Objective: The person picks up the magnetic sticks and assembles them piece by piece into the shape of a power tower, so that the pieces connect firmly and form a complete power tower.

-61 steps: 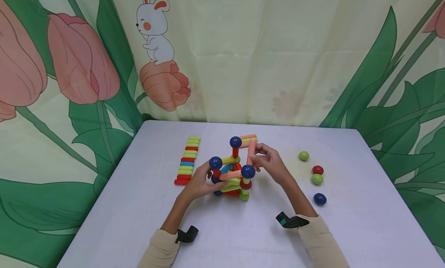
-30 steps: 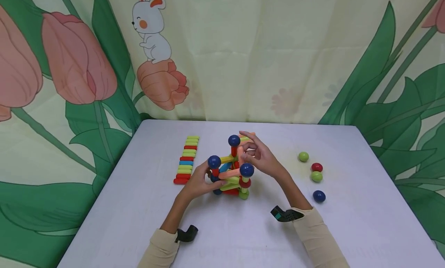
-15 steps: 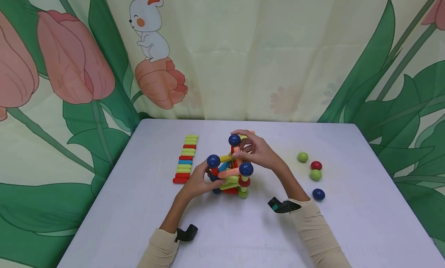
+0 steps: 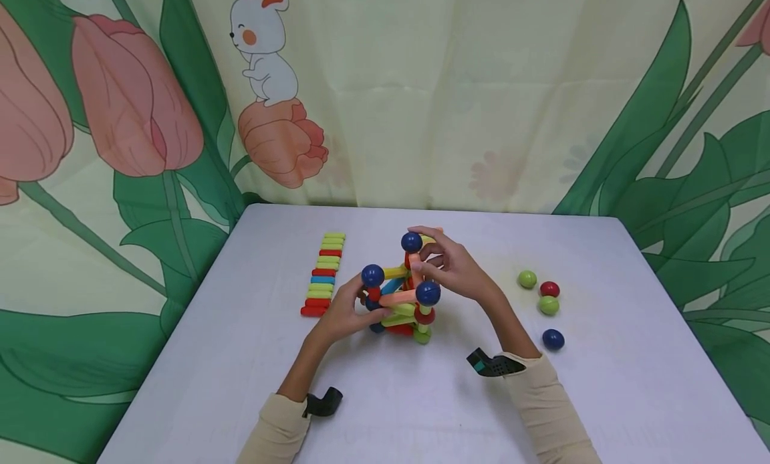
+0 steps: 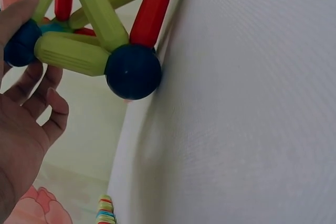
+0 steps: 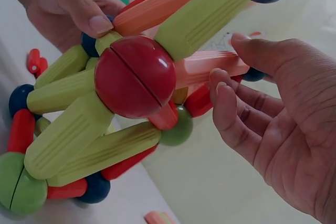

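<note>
A tower of magnetic building sticks and balls (image 4: 400, 321) stands on the table, its top corners blue balls (image 4: 428, 293). My left hand (image 4: 347, 315) grips its left side, the thumb near the front salmon stick (image 4: 398, 298). In the left wrist view the fingers curl about a blue ball (image 5: 22, 44). My right hand (image 4: 452, 267) pinches another salmon stick (image 6: 212, 67) between thumb and fingers, one end near the back blue ball (image 4: 412, 242). The right wrist view also shows a red ball (image 6: 135, 77) with green sticks (image 6: 68, 135) running from it.
A column of green, red and blue sticks (image 4: 321, 279) lies left of the tower. To the right sit loose green (image 4: 527, 279), red (image 4: 549, 289) and blue balls (image 4: 553, 339). Behind my right hand lie a few more sticks (image 4: 428, 239), partly hidden. A printed curtain (image 4: 421, 103) hangs behind the table.
My right hand has moved left and toward the back blue ball, bringing the salmon stick from the tower's right side in to its top. The left hand keeps its grip.
</note>
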`<state>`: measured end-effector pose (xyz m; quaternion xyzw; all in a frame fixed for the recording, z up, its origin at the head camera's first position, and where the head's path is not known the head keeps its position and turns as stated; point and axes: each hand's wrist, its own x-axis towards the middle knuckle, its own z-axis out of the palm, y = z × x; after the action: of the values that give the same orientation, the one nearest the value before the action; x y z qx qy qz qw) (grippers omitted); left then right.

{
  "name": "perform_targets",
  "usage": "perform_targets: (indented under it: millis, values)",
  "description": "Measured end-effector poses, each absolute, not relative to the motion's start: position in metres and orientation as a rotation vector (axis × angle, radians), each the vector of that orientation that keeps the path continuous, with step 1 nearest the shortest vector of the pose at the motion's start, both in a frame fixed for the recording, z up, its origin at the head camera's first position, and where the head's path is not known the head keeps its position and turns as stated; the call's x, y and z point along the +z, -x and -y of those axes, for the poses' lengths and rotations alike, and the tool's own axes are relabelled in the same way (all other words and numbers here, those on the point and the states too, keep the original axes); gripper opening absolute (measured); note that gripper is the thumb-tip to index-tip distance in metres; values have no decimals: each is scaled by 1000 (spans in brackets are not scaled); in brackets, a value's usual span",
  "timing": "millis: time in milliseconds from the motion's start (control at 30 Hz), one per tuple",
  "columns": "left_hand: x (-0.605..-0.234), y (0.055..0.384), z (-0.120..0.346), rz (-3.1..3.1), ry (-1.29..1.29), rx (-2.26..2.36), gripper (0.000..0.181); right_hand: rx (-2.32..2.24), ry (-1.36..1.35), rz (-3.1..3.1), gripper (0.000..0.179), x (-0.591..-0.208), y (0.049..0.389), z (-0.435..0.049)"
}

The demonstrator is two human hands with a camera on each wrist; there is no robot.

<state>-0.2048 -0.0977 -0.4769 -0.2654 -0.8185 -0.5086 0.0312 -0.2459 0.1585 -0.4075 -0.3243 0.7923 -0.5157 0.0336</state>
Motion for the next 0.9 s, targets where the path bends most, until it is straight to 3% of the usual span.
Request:
perform_targets:
  millis: [467,667,900]
  values:
    - [-484,210,100,2446,597,-1650,40,-1775,876,-2372,47,-420,244,-175]
    - [-483,210,97,2451,397,-1648,45,-1554,813,-2389,47,-443,251,-175]
    - [-473,206,95,2497,127,-1503,34,-1306,788,-2530,43,-455,252,-170]
